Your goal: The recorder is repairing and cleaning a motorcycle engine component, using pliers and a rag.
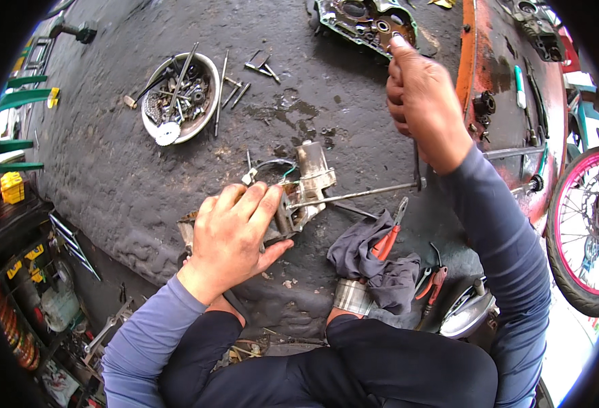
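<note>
My left hand point(235, 234) lies over a metal engine part point(316, 180) with a cylindrical housing and thin wires, its fingers spread and pressing it down. Some of the part is hidden under the palm. My right hand point(425, 105) is raised at the upper right, closed around the upright arm of a bent metal bar wrench point(371, 194). The wrench's long shaft runs left to the engine part; its exact contact there is hard to make out. Beyond my right hand lies an oily engine casing point(364, 20).
A round metal bowl point(214, 112) of small parts stands at the left, with loose bolts and rods beside it. Nearer me are a dark rag point(354, 248), red-handled pliers point(386, 241) and a metal cylinder point(352, 297). A pink-rimmed wheel point(578, 231) stands at the right.
</note>
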Demonstrator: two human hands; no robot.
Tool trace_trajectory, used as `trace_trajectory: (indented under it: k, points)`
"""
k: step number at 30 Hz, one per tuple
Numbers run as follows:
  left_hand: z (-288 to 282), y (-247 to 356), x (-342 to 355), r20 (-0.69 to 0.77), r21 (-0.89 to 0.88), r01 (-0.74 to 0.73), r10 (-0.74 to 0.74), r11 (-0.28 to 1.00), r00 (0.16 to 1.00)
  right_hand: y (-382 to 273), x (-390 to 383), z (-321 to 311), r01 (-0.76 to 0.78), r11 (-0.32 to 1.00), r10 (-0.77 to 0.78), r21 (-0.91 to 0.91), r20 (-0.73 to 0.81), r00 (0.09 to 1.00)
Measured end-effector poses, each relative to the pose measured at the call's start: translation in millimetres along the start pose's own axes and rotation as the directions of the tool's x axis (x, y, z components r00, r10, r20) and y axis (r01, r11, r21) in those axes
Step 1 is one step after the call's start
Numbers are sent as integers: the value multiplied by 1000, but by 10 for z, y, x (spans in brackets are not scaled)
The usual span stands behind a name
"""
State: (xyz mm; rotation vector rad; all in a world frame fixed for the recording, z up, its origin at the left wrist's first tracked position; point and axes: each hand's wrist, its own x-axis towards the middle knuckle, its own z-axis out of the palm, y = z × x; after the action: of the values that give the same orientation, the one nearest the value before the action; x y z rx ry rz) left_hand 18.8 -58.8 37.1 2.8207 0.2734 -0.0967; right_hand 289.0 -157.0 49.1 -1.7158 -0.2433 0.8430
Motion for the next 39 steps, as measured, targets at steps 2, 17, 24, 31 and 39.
trace_trajectory:
  k: [2,17,24,31,39]
  points:
    - [-21,-65,111,0,-13,14,-14,1000,1000,-54,-159,74,359,925,-353,-127,68,933]
    - [-23,-332,307,-48,-96,-30,25,995,999,1039,-1540,-729,570,571,-660,-590,82,747]
    - [16,-207,215,-45,-67,-49,46,997,998,1564,-1082,-891,-86,979,83,-183,-25,996]
    - [108,-31,-4,-75,4,-51,51,999,996,1157,220,-870,-472,726,395,500,258,882]
    - [90,-11,0,-68,18,3,-2,1000,998,388,655,-280,-527,835,499,158,185,847]
